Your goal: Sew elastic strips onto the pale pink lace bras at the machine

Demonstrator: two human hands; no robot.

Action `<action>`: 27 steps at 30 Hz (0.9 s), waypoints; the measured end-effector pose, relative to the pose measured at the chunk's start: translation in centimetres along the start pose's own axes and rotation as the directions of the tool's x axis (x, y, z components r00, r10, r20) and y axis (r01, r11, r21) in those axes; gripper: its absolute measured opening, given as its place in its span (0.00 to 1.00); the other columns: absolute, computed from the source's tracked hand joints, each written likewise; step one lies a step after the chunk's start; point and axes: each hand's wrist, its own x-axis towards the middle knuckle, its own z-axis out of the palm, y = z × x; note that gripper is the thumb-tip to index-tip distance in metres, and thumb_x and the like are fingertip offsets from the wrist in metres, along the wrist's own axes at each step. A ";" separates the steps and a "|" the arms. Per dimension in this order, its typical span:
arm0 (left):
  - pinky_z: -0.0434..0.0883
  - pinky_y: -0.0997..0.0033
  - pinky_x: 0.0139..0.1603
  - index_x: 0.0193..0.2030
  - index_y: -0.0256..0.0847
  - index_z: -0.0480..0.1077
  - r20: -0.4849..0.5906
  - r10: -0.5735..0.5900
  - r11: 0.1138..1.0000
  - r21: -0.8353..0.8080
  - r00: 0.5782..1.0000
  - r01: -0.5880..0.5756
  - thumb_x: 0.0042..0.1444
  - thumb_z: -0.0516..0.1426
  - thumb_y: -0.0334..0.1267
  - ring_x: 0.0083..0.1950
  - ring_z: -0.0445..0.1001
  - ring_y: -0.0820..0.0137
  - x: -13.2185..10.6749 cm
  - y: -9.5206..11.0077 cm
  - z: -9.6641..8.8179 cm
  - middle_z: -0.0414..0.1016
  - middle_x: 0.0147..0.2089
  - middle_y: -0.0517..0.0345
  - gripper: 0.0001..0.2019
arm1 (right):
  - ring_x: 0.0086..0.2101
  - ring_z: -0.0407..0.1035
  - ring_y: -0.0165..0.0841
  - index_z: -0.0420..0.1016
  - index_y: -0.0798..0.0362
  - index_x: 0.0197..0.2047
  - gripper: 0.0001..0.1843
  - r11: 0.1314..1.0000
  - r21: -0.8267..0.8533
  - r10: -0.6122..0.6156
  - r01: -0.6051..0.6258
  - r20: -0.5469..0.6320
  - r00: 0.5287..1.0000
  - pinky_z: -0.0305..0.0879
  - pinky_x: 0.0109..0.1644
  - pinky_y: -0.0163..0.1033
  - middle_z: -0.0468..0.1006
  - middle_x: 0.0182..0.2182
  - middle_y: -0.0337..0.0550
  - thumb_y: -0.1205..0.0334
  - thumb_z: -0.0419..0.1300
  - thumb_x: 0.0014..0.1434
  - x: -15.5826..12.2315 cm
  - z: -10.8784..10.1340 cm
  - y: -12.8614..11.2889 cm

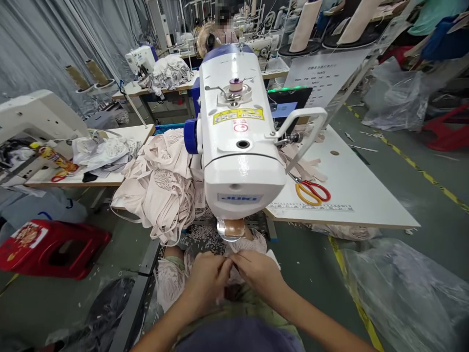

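Observation:
My left hand [205, 277] and my right hand [259, 274] meet over my lap, just in front of the sewing machine [240, 181]. Both are closed, thumbs and fingertips pinched together on pale pink lace fabric [252, 243]. The pinched part is mostly hidden by my fingers. More lace [170, 283] drapes over my knee, left of my hands. The machine's lower end, with a brown patch [234, 228], sits right above my fingertips. Left of the machine lies a heap of pale pink strappy garments [161, 181].
Red-and-yellow-handled scissors [313, 192] and a ruler strip [315, 207] lie on the white table [366, 190] at right. A red stool [54, 249] stands at left. Clear plastic [406, 288] lies on the floor at right. A neighbouring machine [40, 117] is at left.

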 end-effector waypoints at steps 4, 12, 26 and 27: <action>0.64 0.71 0.27 0.32 0.38 0.72 0.224 -0.031 0.899 -0.420 0.974 0.125 0.64 0.48 0.58 0.21 0.65 0.71 0.6 -1.8 -0.1 0.68 0.20 0.59 0.25 | 0.26 0.68 0.33 0.78 0.51 0.41 0.12 0.967 -0.203 -0.146 0.153 0.047 0.988 0.60 0.30 0.39 0.76 0.24 0.41 0.66 0.52 0.68 0.1 0.4 0.5; 0.61 0.74 0.30 0.31 0.38 0.69 0.128 -0.012 0.767 -0.635 0.992 0.091 0.64 0.52 0.56 0.29 0.63 0.73 -0.4 -0.1 -0.6 0.68 0.30 0.59 0.22 | 0.43 0.72 0.40 0.76 0.50 0.48 0.10 0.996 0.056 0.085 -0.076 -0.191 0.978 0.69 0.45 0.45 0.77 0.40 0.48 0.62 0.58 0.64 0.1 -0.9 -0.7; 0.56 0.73 0.29 0.26 0.41 0.60 -0.086 -0.074 0.920 -0.391 0.994 0.035 0.62 0.52 0.53 0.27 0.59 0.72 0.3 -1.2 1.5 0.58 0.24 0.65 0.20 | 0.35 0.74 0.34 0.80 0.50 0.40 0.11 0.997 0.058 0.047 -0.042 -0.085 0.995 0.70 0.38 0.39 0.81 0.34 0.44 0.63 0.55 0.67 -1.3 1.2 -0.8; 0.55 0.72 0.28 0.24 0.42 0.59 -0.088 -0.082 0.925 -0.376 0.993 0.043 0.61 0.53 0.53 0.27 0.58 0.72 0.5 -1.5 1.5 0.57 0.23 0.65 0.20 | 0.36 0.75 0.34 0.80 0.50 0.41 0.11 0.997 0.073 0.030 -0.028 -0.031 0.999 0.70 0.39 0.38 0.82 0.35 0.43 0.63 0.55 0.67 -1.4 1.0 0.0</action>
